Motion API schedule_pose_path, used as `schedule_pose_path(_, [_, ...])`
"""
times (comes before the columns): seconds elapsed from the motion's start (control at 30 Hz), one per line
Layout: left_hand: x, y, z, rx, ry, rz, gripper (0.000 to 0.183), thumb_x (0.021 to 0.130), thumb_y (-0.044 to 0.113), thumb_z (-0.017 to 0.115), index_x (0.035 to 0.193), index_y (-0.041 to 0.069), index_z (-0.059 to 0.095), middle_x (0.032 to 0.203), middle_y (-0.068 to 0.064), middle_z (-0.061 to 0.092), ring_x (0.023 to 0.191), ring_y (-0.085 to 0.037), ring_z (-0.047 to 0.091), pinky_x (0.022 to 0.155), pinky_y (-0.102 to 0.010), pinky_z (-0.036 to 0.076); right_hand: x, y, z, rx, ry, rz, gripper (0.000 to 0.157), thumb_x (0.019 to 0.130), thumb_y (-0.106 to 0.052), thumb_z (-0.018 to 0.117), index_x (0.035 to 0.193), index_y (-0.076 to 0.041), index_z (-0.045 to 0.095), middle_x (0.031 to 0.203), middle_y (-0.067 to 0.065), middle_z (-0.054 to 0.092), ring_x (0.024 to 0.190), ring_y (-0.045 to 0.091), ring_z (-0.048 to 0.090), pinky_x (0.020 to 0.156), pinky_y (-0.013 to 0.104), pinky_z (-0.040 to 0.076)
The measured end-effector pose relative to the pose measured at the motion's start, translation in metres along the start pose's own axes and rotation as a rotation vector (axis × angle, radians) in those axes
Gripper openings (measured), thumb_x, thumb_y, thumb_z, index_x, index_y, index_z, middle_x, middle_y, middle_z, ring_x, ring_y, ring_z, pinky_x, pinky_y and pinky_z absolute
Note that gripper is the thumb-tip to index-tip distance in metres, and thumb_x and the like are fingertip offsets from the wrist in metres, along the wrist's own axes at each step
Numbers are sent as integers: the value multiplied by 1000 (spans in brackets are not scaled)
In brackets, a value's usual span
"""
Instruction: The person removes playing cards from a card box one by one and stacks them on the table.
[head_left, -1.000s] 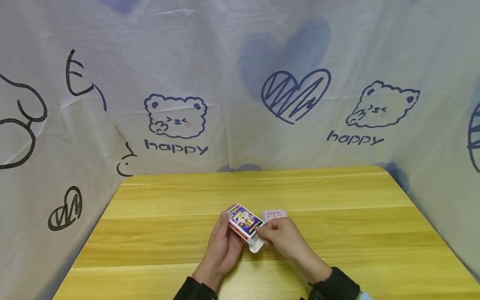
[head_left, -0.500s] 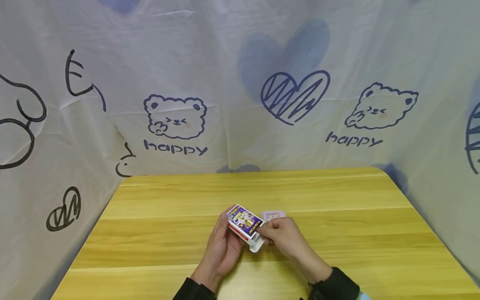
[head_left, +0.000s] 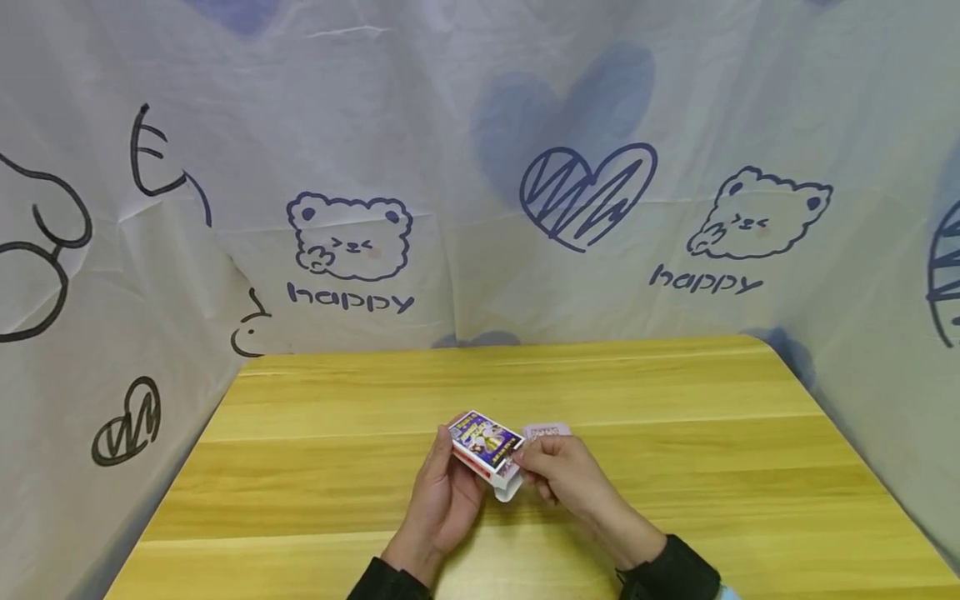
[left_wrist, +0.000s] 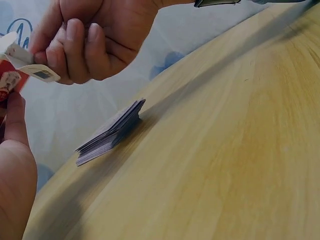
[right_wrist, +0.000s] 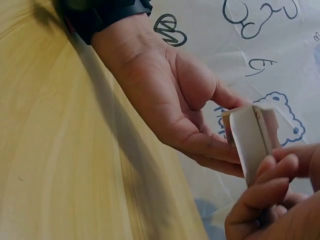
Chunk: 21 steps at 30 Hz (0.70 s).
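Note:
My left hand [head_left: 450, 500] grips a small playing-card box [head_left: 483, 442] with a purple and yellow front and red sides. The box is tilted, its white end flap [head_left: 507, 490] hanging open towards my right hand [head_left: 566, 475]. With thumb and curled fingers, my right hand pinches at the open end, where a pinkish patterned strip of playing cards [head_left: 508, 469] shows. In the right wrist view the white flap side of the box [right_wrist: 247, 140] faces the camera; the inside is mostly hidden. Behind my right hand a stack of playing cards [head_left: 546, 430] lies on the table.
The wooden table [head_left: 300, 467] spreads out on all sides of the hands. A white cloth [head_left: 465, 167] printed with bears and hearts hangs behind it and along both sides. In the left wrist view, the card stack [left_wrist: 110, 132] has slightly uneven edges.
The box has shifted slightly left, away from the right fingers, which stay nearly in place. A pinkish strip now shows at its open end. The card stack still lies on the table.

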<state>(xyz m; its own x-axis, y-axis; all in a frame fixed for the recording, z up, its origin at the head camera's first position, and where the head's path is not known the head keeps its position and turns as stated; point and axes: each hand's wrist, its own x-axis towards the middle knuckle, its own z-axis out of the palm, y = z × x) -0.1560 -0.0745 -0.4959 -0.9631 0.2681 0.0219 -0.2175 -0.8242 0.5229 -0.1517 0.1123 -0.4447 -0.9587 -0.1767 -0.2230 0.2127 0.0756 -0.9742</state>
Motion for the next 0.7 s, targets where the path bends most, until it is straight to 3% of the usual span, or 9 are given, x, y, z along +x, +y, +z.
schedule_pose_path(0.23, [1,0,0,-3,63,43,54,102,43,42,144,11,31,144,-10,45,130,-22,46,107,-28,41,-1,-1,0,-1,68,9,30,84,-23,73,72,1,60,53,-1,52,42,9,40,38,20,33])
schedule_pose_path(0.4, [3,1,-1,-30,149,51,60,100,47,45,145,10,31,142,-7,47,129,-18,47,108,-25,40,-2,-3,-2,88,7,8,23,86,-16,69,77,3,58,59,1,56,45,9,45,40,20,38])
schedule_pose_path(0.5, [4,2,-2,-33,165,46,62,99,49,44,145,10,30,146,-8,42,130,-17,45,108,-25,39,-2,-5,-3,96,-32,2,17,85,-10,67,87,5,58,61,2,55,48,10,47,40,19,38])
schedule_pose_path(0.6, [5,3,-2,-31,161,51,64,99,50,43,147,9,28,147,-7,41,132,-17,43,110,-26,38,-2,-6,-5,44,-74,-12,22,82,-2,63,101,6,56,62,2,53,47,10,44,39,19,35])
schedule_pose_path(0.7, [5,3,-3,-13,149,55,65,100,51,41,148,10,25,144,-5,42,133,-18,41,111,-28,37,-2,-6,-6,-51,-109,-36,27,78,0,61,104,5,56,65,2,53,45,10,37,37,20,29])
